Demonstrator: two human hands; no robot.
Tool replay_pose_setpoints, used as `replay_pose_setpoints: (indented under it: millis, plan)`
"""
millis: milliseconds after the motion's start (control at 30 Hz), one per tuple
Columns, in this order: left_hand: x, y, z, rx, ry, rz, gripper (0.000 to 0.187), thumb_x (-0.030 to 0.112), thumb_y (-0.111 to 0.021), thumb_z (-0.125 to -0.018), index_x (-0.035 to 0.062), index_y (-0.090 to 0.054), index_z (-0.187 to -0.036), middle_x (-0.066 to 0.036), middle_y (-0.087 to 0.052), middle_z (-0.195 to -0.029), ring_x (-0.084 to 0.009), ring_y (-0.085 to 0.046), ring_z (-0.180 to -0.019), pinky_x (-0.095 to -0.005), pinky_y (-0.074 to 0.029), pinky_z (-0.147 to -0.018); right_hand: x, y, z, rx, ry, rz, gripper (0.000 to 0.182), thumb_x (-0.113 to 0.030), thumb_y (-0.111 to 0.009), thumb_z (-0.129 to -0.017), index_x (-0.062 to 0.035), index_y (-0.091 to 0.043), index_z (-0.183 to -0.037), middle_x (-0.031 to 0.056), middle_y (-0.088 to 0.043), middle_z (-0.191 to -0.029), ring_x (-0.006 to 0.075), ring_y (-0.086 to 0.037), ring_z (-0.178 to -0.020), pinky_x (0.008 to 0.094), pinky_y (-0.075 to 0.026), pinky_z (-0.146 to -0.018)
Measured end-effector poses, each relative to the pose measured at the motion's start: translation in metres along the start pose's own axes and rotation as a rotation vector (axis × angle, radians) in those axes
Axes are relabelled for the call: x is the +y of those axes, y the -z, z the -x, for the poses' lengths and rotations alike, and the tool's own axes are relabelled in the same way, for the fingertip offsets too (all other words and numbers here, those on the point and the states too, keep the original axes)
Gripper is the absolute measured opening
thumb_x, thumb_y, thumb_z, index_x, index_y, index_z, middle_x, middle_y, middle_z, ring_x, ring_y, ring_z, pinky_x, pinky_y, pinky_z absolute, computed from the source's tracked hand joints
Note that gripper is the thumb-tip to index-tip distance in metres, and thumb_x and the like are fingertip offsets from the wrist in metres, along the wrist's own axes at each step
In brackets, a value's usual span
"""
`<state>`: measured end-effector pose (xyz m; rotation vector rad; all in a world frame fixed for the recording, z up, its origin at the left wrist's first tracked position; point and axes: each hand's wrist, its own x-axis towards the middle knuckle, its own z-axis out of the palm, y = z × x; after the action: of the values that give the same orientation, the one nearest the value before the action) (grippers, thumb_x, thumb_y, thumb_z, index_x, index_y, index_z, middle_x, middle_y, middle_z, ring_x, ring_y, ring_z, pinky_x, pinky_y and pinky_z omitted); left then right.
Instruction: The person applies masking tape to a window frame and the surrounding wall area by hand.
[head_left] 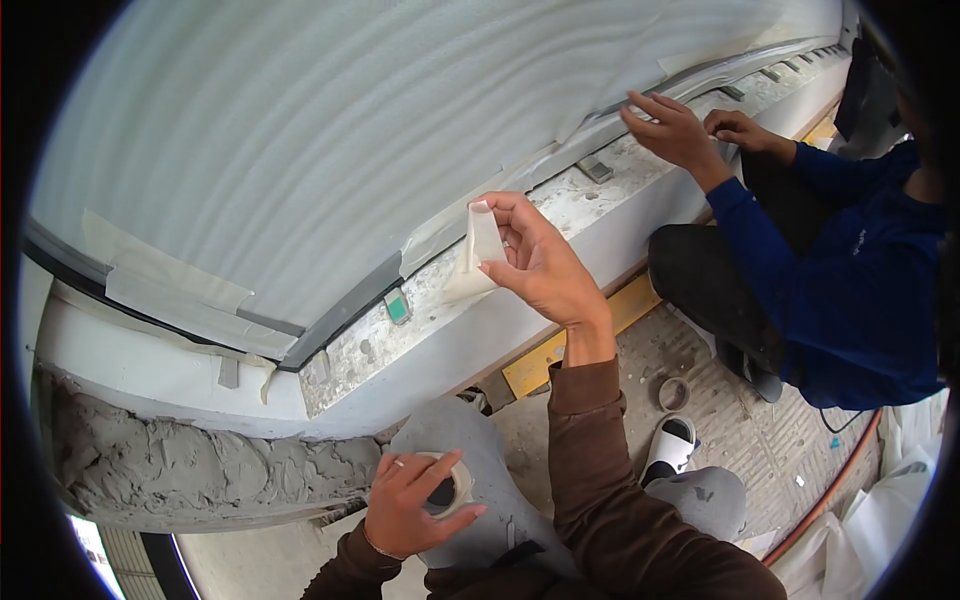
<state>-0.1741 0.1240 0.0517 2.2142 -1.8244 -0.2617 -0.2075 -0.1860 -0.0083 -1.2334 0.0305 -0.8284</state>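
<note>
My left hand (pixel 408 503) is closed on a roll of masking tape (pixel 463 487), low over my grey trouser leg. Raised in front of the ledge, my right hand (pixel 545 262) pinches a torn strip of pale masking tape (pixel 483 238) between thumb and fingers. The strip hangs folded and its lower end spreads out near the ledge. Behind it runs a dark window frame (pixel 355 302), partly taped, below a large panel (pixel 330 150) covered with wavy translucent film.
A co-worker in a blue top (pixel 850 290) crouches at the right, hands at the frame. Small spacer blocks (pixel 397 306) sit along the dusty ledge (pixel 350 365). Wet grey mortar (pixel 210 465) fills the lower left. Another tape roll (pixel 673 394) and a red hose (pixel 830 490) lie on the floor.
</note>
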Motion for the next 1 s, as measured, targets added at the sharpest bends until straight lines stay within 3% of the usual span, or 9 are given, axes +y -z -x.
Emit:
replay_pose_setpoints:
  millis: [133, 233, 367, 467, 567, 633, 833, 900, 1000]
  plan:
    - [-0.016, 0.043, -0.046, 0.401, 0.137, 0.257, 0.049, 0.016, -0.087, -0.074, 0.0012, -0.065, -0.115, -0.011, -0.066, -0.105, -0.0242, -0.064, -0.099, -0.0358, -0.048, -0.091, -0.006, -0.006, 0.003, -0.055, -0.012, 0.036, 0.06, 0.008, -0.065, -0.08, -0.0112, -0.05, -0.135, 0.0097, -0.056, -0.122, 0.0207, -0.056, -0.116, 0.0362, -0.048, -0.101]
    - [-0.005, 0.067, -0.12, 0.575, 0.183, 0.489, 0.05, 0.016, -0.084, -0.077, -0.0024, -0.06, -0.117, -0.013, -0.065, -0.107, -0.0201, -0.062, -0.104, -0.035, -0.049, -0.091, -0.016, -0.016, 0.003, -0.103, -0.005, 0.109, 0.06, 0.008, -0.065, -0.08, -0.0123, -0.052, -0.134, 0.0082, -0.056, -0.123, 0.0207, -0.056, -0.116, 0.0357, -0.049, -0.099]
    - [-0.007, 0.07, -0.187, 0.49, 0.182, 0.499, 0.048, 0.016, -0.08, -0.08, -0.0037, -0.059, -0.118, -0.012, -0.065, -0.101, -0.0171, -0.064, -0.095, -0.0333, -0.052, -0.085, -0.016, -0.022, 0.004, -0.073, 0.002, 0.17, 0.058, 0.008, -0.065, -0.08, -0.012, -0.053, -0.134, 0.0067, -0.057, -0.126, 0.0207, -0.056, -0.116, 0.0351, -0.049, -0.096]
    - [-0.008, 0.069, -0.204, 0.229, 0.208, 0.487, 0.039, 0.01, -0.073, -0.085, -0.0061, -0.06, -0.118, -0.009, -0.066, -0.096, -0.0105, -0.062, -0.081, -0.0249, -0.052, -0.072, -0.024, -0.019, 0.006, -0.061, -0.028, 0.234, 0.059, 0.007, -0.067, -0.08, -0.0128, -0.053, -0.134, 0.0084, -0.056, -0.127, 0.0209, -0.056, -0.114, 0.0355, -0.049, -0.096]
    - [-0.016, 0.063, -0.21, 0.292, 0.195, 0.357, 0.028, 0.006, -0.069, -0.085, -0.0076, -0.064, -0.109, -0.006, -0.066, -0.084, -0.0091, -0.06, -0.071, -0.0246, -0.052, -0.065, -0.014, -0.015, 0.004, -0.031, 0.03, 0.268, 0.06, 0.004, -0.071, -0.079, -0.0123, -0.053, -0.134, 0.0101, -0.054, -0.128, 0.0211, -0.057, -0.111, 0.0353, -0.05, -0.094]
    - [-0.008, 0.064, -0.208, 0.397, 0.21, 0.281, 0.018, 0.006, -0.065, -0.083, -0.0062, -0.068, -0.096, -0.011, -0.069, -0.077, -0.0158, -0.066, -0.07, -0.0306, -0.053, -0.065, -0.012, -0.019, 0.003, 0.012, 0.007, 0.243, 0.061, 0.001, -0.073, -0.078, -0.0119, -0.053, -0.135, 0.0107, -0.054, -0.128, 0.0213, -0.058, -0.109, 0.0358, -0.051, -0.093]
    - [-0.022, 0.072, -0.213, 0.551, 0.117, -0.072, 0.014, 0.004, -0.064, -0.085, -0.0032, -0.071, -0.095, -0.011, -0.07, -0.075, -0.0162, -0.065, -0.065, -0.0315, -0.052, -0.063, 0.003, -0.034, -0.003, 0.268, -0.051, 0.07, 0.063, -0.01, -0.08, -0.081, -0.0047, -0.051, -0.136, 0.0132, -0.052, -0.129, 0.0163, -0.06, -0.093, 0.0294, -0.053, -0.083]
    - [-0.023, 0.081, -0.213, 0.54, 0.174, 0.027, 0.014, 0.005, -0.065, -0.085, -0.0046, -0.07, -0.095, -0.008, -0.069, -0.076, -0.0126, -0.062, -0.065, -0.0286, -0.051, -0.064, 0.006, -0.027, -0.007, 0.455, 0.078, 0.061, 0.052, -0.011, -0.08, -0.083, -0.0007, -0.058, -0.129, 0.009, -0.058, -0.115, 0.0106, -0.057, -0.084, 0.0242, -0.05, -0.075]
    - [-0.033, 0.085, -0.211, 0.561, 0.21, 0.126, 0.015, 0.005, -0.066, -0.086, -0.0058, -0.069, -0.095, -0.005, -0.067, -0.076, -0.0087, -0.059, -0.065, -0.0255, -0.051, -0.062, -0.005, -0.024, -0.009, 0.345, 0.169, 0.045, 0.037, -0.012, -0.078, -0.086, 0.0, -0.066, -0.118, 0.0004, -0.06, -0.092, 0.0071, -0.053, -0.077, 0.0225, -0.045, -0.068]
